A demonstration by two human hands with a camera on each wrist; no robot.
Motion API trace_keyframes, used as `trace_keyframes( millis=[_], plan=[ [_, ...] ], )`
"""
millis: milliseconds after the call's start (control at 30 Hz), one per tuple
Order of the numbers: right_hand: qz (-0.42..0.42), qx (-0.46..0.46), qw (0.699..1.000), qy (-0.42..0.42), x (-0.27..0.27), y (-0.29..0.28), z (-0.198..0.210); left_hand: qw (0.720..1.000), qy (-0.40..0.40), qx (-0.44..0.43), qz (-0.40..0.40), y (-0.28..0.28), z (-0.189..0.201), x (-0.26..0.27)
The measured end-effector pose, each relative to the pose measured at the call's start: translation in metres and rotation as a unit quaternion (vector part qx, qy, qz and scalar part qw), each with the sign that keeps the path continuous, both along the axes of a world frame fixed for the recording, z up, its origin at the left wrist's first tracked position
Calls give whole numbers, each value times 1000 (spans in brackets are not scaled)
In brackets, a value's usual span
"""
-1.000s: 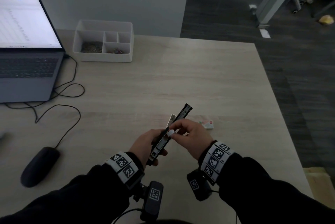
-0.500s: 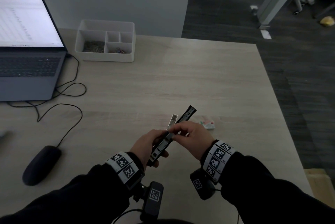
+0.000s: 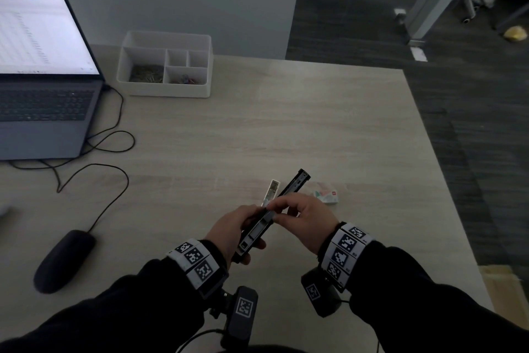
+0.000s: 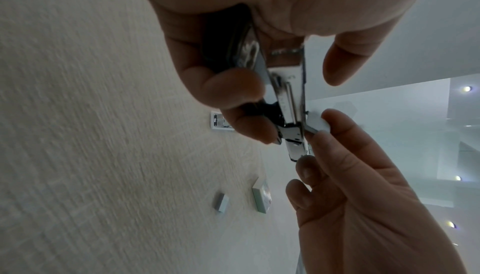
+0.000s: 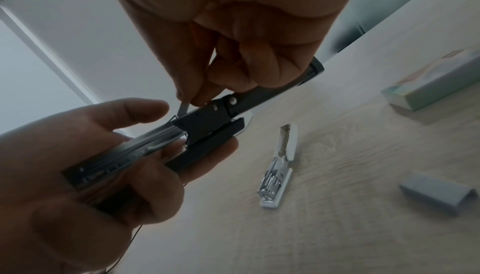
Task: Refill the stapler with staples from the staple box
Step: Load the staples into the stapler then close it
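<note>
My left hand [image 3: 243, 225] grips a black stapler [image 3: 259, 231] above the table, swung open, with its top arm [image 3: 296, 184] pointing up and to the right. The metal magazine channel [image 5: 145, 140] lies bare in my left palm. My right hand [image 3: 279, 211] pinches a short grey staple strip [image 5: 183, 108] right at the channel beside the hinge; the strip [image 4: 315, 124] touches the channel's edge. The white inner tray [image 5: 279, 167] of the staple box lies on the table with staples in it. The pale box sleeve [image 5: 436, 85] lies to its right.
A loose grey staple strip [image 5: 439, 196] lies on the table near the sleeve. A white compartment organiser [image 3: 166, 66] stands at the back, an open laptop [image 3: 43, 81] at the far left, and a black mouse [image 3: 61, 261] with its cable [image 3: 114, 135] at the near left. The table's right edge [image 3: 446, 181] is close.
Both hands keep their holds. The hands and the stapler have drifted slightly to the right and down in view.
</note>
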State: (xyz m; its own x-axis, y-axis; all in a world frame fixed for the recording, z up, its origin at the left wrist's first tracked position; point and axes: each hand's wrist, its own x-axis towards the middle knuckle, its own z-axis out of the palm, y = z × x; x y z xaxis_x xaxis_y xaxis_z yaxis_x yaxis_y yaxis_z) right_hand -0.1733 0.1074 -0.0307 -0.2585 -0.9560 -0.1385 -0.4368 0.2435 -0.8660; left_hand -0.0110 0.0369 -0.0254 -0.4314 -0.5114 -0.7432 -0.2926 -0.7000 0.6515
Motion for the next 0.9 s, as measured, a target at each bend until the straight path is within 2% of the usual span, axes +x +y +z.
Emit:
trace_keyframes(
  millis=[300, 567, 700, 800, 867, 900],
  plan=[
    [75, -31, 993, 90, 1, -3, -4, 1000, 2, -5, 0, -1, -1, -4],
    [137, -56, 974, 172, 12, -2, 17, 1000, 3, -13, -10, -3, 1, -6],
    [134, -87, 968, 194, 14, -1, 19, 1000, 9, -10, -5, -5, 4, -6],
    [59, -90, 981, 163, 8, -1, 18, 1000, 26, -15, -1, -7, 3, -5],
    [-60, -40, 993, 92, 0, -3, 18, 999, 32, -15, 0, -8, 4, -4],
    [-133, -5, 990, 50, -6, -5, 17, 999, 35, -14, 0, -9, 4, -3]
  ],
)
